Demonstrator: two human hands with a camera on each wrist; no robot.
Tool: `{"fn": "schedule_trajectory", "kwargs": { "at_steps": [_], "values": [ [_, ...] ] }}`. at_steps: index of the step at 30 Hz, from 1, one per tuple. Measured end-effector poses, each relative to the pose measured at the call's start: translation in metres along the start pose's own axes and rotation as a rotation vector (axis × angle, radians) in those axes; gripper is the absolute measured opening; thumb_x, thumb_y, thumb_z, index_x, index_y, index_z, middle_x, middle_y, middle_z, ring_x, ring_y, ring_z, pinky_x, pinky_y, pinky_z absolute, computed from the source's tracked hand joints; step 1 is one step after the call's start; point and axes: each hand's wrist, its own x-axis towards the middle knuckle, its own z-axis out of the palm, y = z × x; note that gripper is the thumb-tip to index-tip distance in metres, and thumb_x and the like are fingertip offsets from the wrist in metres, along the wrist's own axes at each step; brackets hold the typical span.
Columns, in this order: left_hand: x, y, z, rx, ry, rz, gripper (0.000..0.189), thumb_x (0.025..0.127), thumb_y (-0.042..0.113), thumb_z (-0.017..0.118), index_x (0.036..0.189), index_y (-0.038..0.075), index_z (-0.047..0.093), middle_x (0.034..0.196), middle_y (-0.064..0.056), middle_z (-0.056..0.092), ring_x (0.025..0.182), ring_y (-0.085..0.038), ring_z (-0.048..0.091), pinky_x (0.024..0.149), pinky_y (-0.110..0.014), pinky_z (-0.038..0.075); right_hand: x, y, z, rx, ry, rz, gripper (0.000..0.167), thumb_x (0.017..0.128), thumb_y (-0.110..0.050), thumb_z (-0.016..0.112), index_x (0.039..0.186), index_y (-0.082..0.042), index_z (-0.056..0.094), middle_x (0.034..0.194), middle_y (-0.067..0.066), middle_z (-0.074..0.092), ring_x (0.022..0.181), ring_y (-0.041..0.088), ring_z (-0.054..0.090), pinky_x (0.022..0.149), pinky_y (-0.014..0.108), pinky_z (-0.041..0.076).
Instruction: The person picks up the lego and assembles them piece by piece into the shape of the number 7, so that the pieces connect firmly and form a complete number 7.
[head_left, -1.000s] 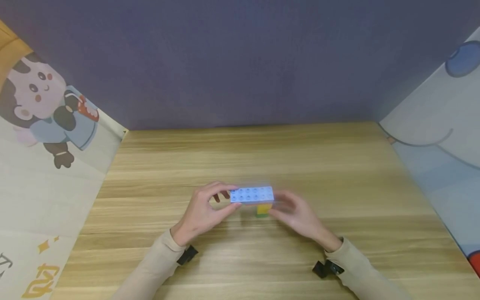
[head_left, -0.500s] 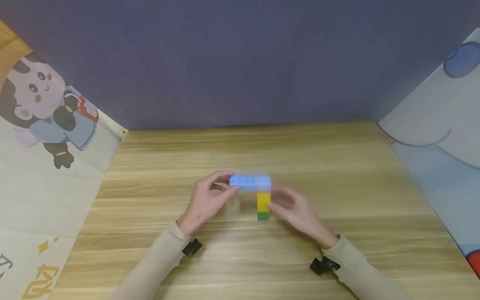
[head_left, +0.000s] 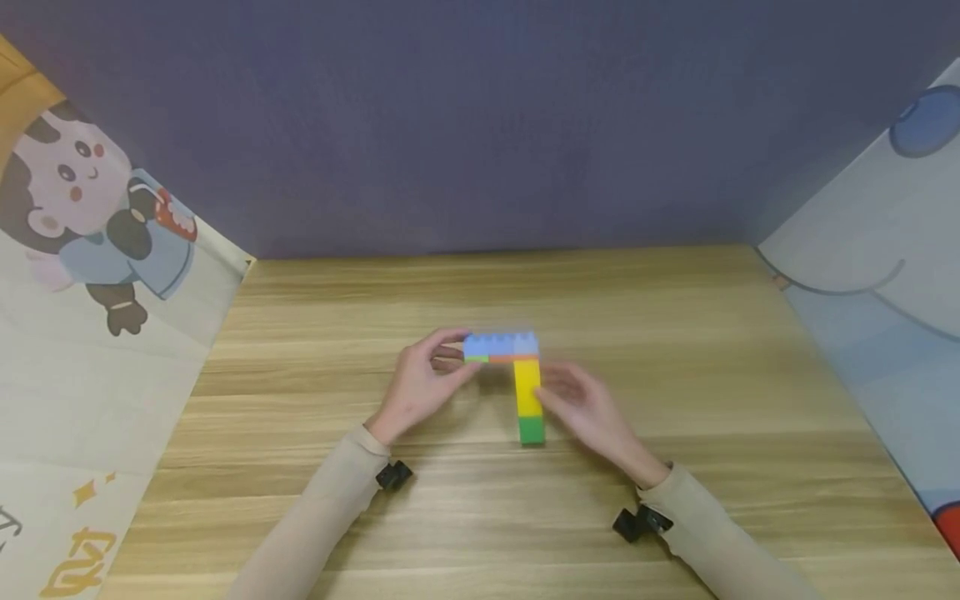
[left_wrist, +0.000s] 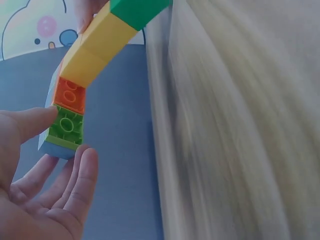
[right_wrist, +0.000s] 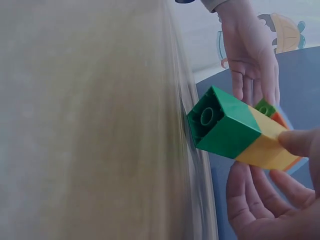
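Note:
An assembly of toy building bricks hangs over the table between both hands. Its top is a blue row (head_left: 495, 345) with studs; below that run an orange brick (left_wrist: 70, 95) and a light green brick (left_wrist: 67, 125). From the right end a yellow column (head_left: 527, 387) reaches down to a dark green brick (head_left: 532, 430), whose hollow underside shows in the right wrist view. My left hand (head_left: 423, 383) pinches the row's left end between thumb and fingers. My right hand (head_left: 592, 412) holds the yellow column, its thumb on the near face.
The wood-grain table (head_left: 337, 317) stretches around both hands. A dark blue panel (head_left: 495, 125) stands behind it, and walls with cartoon prints (head_left: 97, 217) flank it left and right. Each wrist carries a small black camera.
Both hands have moved slightly away from the body. The brick assembly has tilted, so its studded top faces me less and the yellow column and dark green brick show in full.

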Motion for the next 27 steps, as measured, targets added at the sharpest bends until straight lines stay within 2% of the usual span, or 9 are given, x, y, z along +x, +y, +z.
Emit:
{"fn": "schedule_trajectory", "kwargs": {
  "at_steps": [6,13,19,23,27],
  "values": [
    [0.014,-0.008,0.003,0.047,-0.035,-0.060,0.050,0.096,0.025,0.082,0.142,0.011,0.067,0.141,-0.011,0.070,0.107,-0.029,0.077,0.090,-0.040,0.066,0.006,0.001,0.002,-0.020,-0.025,0.040,0.055,0.102,-0.033,0.073,0.146,-0.003,0.059,0.137,0.019,0.070,0.121,0.035,0.071,0.104,0.052,0.059],
    [0.026,-0.017,0.003,0.091,-0.094,-0.114,0.049,0.096,0.028,0.082,0.141,0.015,0.069,0.140,-0.010,0.072,0.108,-0.030,0.077,0.082,-0.038,0.067,0.012,0.001,0.005,-0.067,-0.060,0.127,0.060,0.102,-0.036,0.072,0.149,-0.003,0.057,0.141,0.021,0.068,0.121,0.036,0.071,0.104,0.052,0.059],
    [0.031,-0.022,0.006,0.116,-0.126,-0.154,0.052,0.097,0.029,0.081,0.144,0.011,0.066,0.135,-0.013,0.069,0.110,-0.029,0.076,0.086,-0.036,0.066,0.014,0.000,0.008,-0.095,-0.061,0.146,0.057,0.104,-0.034,0.069,0.149,-0.001,0.057,0.146,0.023,0.064,0.126,0.039,0.068,0.108,0.055,0.056],
    [0.033,-0.024,0.009,0.149,-0.129,-0.179,0.052,0.098,0.029,0.080,0.144,0.011,0.066,0.136,-0.013,0.068,0.111,-0.029,0.075,0.090,-0.039,0.065,0.015,-0.003,0.011,-0.123,-0.065,0.157,0.057,0.105,-0.034,0.067,0.149,0.000,0.056,0.147,0.024,0.063,0.128,0.039,0.066,0.109,0.056,0.056],
    [0.034,-0.025,0.011,0.191,-0.139,-0.178,0.052,0.098,0.031,0.078,0.144,0.008,0.065,0.133,-0.015,0.071,0.111,-0.031,0.074,0.095,-0.043,0.063,0.014,-0.005,0.013,-0.134,-0.072,0.165,0.056,0.106,-0.033,0.065,0.150,0.000,0.055,0.149,0.024,0.062,0.130,0.039,0.066,0.110,0.057,0.055]
  ]
}}
